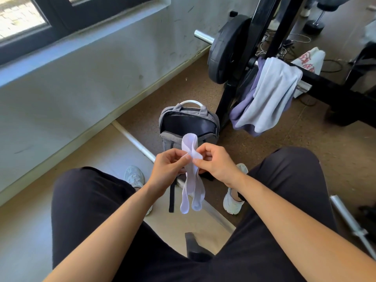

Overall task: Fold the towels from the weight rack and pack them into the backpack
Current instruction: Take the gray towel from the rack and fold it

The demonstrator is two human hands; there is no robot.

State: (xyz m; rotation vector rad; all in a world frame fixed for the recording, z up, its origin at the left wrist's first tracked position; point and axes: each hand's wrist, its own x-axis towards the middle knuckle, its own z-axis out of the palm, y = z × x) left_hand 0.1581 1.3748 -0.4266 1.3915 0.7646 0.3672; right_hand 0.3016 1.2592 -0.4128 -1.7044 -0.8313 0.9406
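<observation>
Near the backpack [169,141], left hand [170,166] and right hand [216,164] pinch a towel [192,187], ends dangling below the grip

Gym room, weight plate [225,49] on barbell [204,36], black rack frame [270,37], dumbbell [314,25] on floor

The left hand [169,163] and right hand [215,161] pinch a narrow white cloth [192,180] near its top, and its two ends hang between the knees. Behind it an open grey backpack [168,139] stands on the floor. A pale towel [272,92] lies over a purple towel [244,106] on the rack [226,102].
</observation>
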